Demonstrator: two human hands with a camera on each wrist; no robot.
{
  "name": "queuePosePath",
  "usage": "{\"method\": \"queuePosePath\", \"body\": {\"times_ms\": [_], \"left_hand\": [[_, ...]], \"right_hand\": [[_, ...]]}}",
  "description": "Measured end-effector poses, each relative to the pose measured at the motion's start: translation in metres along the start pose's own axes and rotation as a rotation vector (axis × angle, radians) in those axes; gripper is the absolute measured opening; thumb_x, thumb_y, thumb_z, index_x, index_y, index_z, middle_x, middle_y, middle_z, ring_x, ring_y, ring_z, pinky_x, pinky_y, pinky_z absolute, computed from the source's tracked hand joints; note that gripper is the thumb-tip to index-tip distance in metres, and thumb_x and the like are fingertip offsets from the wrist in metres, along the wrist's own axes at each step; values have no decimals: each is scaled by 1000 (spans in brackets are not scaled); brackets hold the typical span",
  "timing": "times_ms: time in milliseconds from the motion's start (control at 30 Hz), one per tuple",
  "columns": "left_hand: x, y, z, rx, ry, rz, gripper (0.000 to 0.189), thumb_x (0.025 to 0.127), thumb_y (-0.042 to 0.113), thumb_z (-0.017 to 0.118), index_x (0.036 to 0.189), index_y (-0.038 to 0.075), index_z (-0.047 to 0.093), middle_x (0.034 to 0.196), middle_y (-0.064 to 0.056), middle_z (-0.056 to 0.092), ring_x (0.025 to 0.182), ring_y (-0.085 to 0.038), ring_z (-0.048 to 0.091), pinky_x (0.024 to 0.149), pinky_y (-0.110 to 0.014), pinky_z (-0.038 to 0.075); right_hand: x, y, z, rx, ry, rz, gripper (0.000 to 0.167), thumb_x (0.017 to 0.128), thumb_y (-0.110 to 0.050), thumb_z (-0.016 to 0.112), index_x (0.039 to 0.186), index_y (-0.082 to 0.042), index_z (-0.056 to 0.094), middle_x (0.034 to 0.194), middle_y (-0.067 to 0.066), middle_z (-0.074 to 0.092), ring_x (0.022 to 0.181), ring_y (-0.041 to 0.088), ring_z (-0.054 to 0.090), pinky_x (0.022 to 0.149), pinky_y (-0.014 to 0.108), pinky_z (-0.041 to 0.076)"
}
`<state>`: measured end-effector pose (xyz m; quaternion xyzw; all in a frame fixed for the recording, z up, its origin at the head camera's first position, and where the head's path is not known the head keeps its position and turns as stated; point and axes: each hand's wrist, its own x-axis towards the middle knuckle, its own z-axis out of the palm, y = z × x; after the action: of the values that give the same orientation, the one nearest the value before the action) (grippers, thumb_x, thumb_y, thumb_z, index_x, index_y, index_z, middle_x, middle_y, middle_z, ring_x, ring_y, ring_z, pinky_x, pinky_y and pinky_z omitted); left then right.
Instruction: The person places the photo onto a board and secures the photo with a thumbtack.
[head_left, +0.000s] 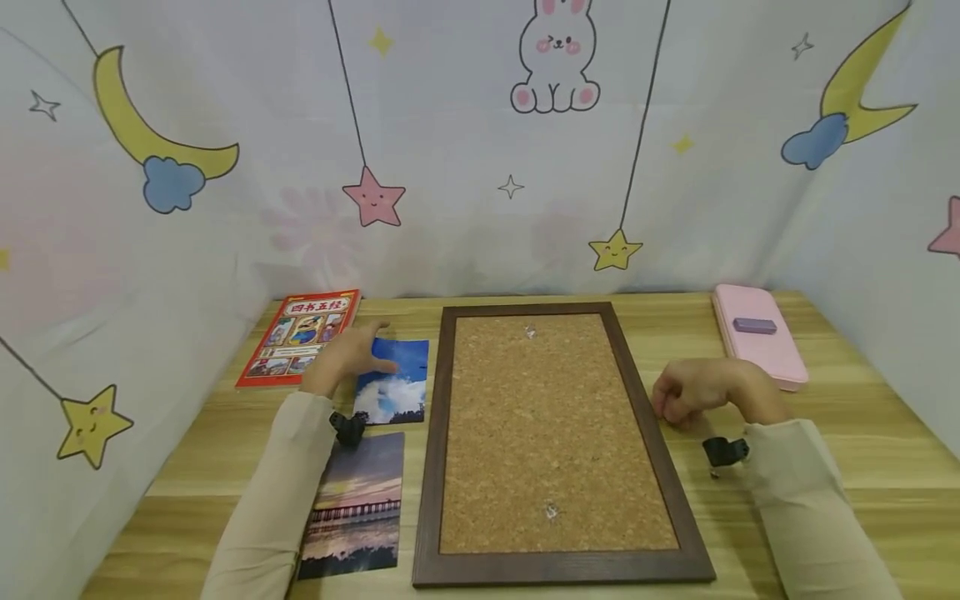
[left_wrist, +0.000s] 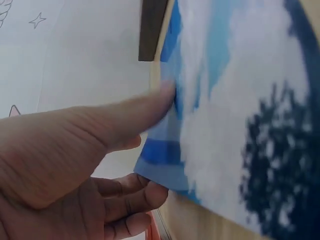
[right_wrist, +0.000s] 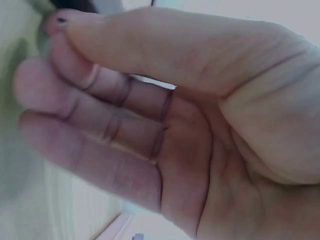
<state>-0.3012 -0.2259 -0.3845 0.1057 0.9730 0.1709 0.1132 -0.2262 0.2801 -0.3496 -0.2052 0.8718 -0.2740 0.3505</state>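
Note:
My left hand reaches over a blue-sky photo, its thumb and index finger spread apart. In the left wrist view the thumb lies across the photo near its edge, and the other fingers curve beside a corner. Below lies a sunset pier photo, partly covered by the left sleeve. My right hand is low beside the right edge of a wood-framed corkboard, fingers loosely curled. In the right wrist view the thumb meets the index finger, with a tiny dark spot between them; no held thing clearly shows.
Two clear push pins stick in the cork, an upper push pin and a lower push pin. A red illustrated book lies at back left, a pink case at back right. A printed curtain hangs behind the table.

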Motion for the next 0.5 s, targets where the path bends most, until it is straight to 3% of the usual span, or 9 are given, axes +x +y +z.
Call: {"method": "queuePosePath", "body": {"times_ms": [200, 500], "left_hand": [[-2, 1, -7, -89, 115, -28, 51, 98, 15, 65, 144, 1, 48, 138, -29, 50, 125, -46, 50, 101, -59, 42], [-14, 1, -20, -137, 125, -20, 37, 102, 14, 59, 137, 1, 57, 111, -24, 57, 105, -39, 54, 93, -56, 45]], "right_hand": [[-7, -6, -5, -89, 108, -99, 11, 91, 3, 64, 98, 2, 72, 85, 3, 68, 74, 14, 61, 66, 30, 53], [-7, -8, -6, -77, 211, -158, 11, 95, 5, 57, 93, 0, 66, 73, 2, 56, 65, 13, 50, 58, 25, 42]]}}
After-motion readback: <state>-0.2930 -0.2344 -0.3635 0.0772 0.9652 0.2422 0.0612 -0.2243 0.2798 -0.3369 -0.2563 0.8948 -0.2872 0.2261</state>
